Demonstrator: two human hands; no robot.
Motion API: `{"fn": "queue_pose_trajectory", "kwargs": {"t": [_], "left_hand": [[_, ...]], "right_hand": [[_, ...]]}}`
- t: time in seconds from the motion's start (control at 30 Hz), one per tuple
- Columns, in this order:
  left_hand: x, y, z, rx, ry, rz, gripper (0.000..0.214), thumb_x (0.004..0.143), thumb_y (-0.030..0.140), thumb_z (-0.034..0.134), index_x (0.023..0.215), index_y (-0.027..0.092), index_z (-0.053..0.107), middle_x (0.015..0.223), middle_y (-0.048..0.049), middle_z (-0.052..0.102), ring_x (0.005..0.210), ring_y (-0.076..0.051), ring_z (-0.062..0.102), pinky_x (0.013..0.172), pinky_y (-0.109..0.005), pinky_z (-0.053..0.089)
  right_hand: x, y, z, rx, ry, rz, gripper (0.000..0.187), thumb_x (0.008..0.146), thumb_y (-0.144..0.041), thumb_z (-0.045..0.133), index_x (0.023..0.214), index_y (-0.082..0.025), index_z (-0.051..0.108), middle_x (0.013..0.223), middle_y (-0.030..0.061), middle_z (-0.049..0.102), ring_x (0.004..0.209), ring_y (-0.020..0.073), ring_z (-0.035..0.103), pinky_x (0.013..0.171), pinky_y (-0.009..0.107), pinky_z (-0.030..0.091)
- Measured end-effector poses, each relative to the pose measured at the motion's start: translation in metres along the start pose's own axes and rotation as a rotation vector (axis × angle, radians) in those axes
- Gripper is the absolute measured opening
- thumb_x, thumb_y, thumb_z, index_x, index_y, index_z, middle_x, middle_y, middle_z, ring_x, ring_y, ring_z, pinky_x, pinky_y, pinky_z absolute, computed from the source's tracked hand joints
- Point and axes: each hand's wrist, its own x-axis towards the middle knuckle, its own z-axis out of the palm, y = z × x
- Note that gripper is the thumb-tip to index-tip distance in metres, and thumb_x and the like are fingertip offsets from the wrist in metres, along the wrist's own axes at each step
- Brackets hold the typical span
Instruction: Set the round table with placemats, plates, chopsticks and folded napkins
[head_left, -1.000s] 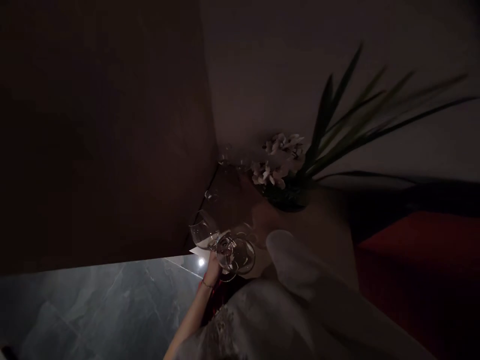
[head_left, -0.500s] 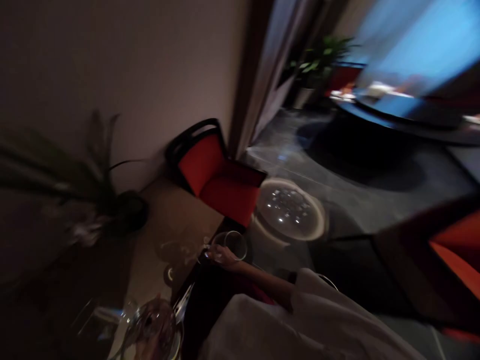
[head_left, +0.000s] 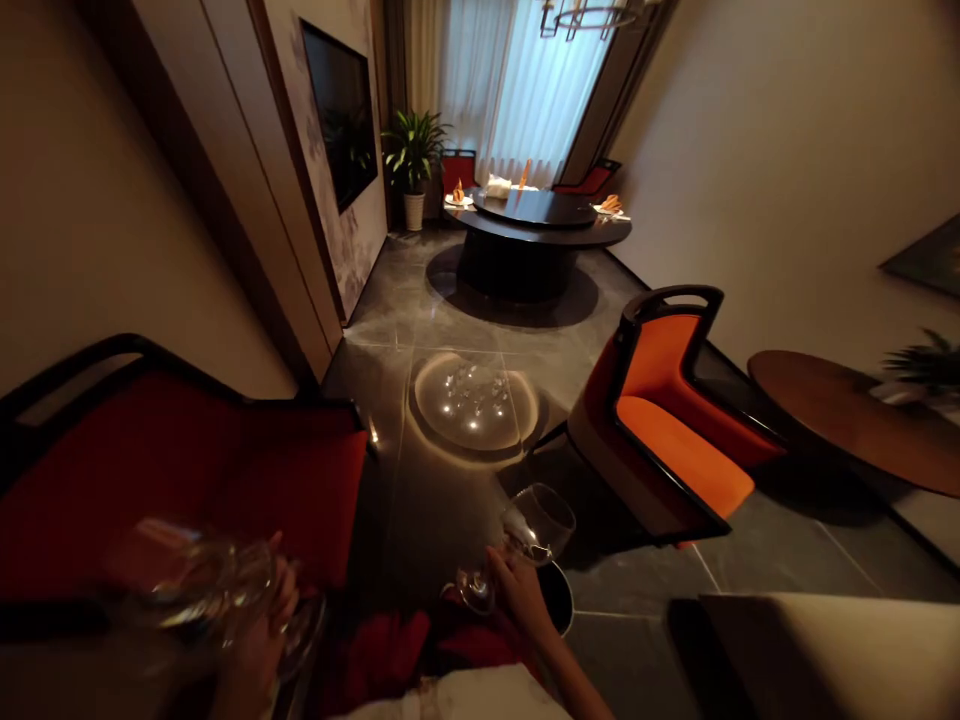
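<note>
My left hand (head_left: 255, 640) is low at the bottom left, its fingers wrapped round a bunch of clear wine glasses (head_left: 199, 580) held close to my body; they look blurred. My right hand (head_left: 517, 595) is at the bottom centre, closed on the stem of a single wine glass (head_left: 536, 520) that tilts up and to the right, its bowl empty. Both hands hang over the dark tiled floor (head_left: 420, 500).
A red chair (head_left: 172, 460) stands close at the left, an orange chair (head_left: 675, 410) at the right. A round wooden side table (head_left: 847, 415) carries a plant at far right. A dark round dining table (head_left: 536, 225), a potted plant (head_left: 412, 160) and curtains lie at the far end.
The view has swung right, from the side table with the flowers to the whole room. Both hands still carry their glasses, now over the floor between the chairs.
</note>
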Motion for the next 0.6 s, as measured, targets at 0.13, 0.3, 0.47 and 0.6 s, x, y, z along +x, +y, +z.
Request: {"fn": "queue_pose_trajectory", "kwargs": {"t": [0.13, 0.3, 0.47, 0.6], "left_hand": [[0.048, -0.007, 0.125, -0.07, -0.135, -0.071, 0.051, 0.058, 0.027, 0.08, 0.106, 0.026, 0.065, 0.057, 0.0088, 0.036, 0.04, 0.0, 0.022, 0.032, -0.008, 0.021], [0.144, -0.012, 0.261, -0.034, -0.25, -0.112, 0.052, 0.058, 0.024, 0.079, 0.108, 0.025, 0.064, 0.058, 0.0092, 0.034, 0.041, 0.0, 0.022, 0.033, -0.007, 0.019], [0.256, 0.001, 0.379, -0.037, -0.273, -0.088, 0.052, 0.051, 0.03, 0.083, 0.1, 0.022, 0.067, 0.055, 0.009, 0.034, 0.041, 0.0, 0.022, 0.033, -0.009, 0.017], [0.331, 0.041, 0.481, -0.003, -0.2, -0.179, 0.048, 0.056, 0.033, 0.079, 0.102, 0.024, 0.067, 0.051, 0.0074, 0.034, 0.04, -0.002, 0.021, 0.034, -0.012, 0.014]], "right_hand": [[0.081, -0.01, -0.037, 0.029, 0.023, 0.013, 0.05, 0.081, -0.061, 0.039, 0.052, -0.02, 0.047, 0.054, 0.0029, 0.05, 0.06, 0.0167, 0.05, 0.063, 0.028, 0.041], [0.238, -0.027, -0.07, 0.069, 0.098, -0.057, 0.044, 0.085, -0.056, 0.035, 0.065, -0.021, 0.052, 0.056, -0.0001, 0.049, 0.06, 0.0156, 0.048, 0.068, 0.029, 0.041], [0.435, -0.049, -0.12, 0.072, 0.243, -0.013, 0.049, 0.078, -0.064, 0.037, 0.057, -0.021, 0.05, 0.054, 0.0016, 0.049, 0.058, 0.0169, 0.047, 0.065, 0.03, 0.039], [0.556, -0.07, -0.159, 0.143, 0.322, 0.095, 0.053, 0.072, -0.069, 0.04, 0.059, -0.019, 0.051, 0.049, 0.0003, 0.045, 0.053, 0.0153, 0.044, 0.058, 0.029, 0.036]]}}
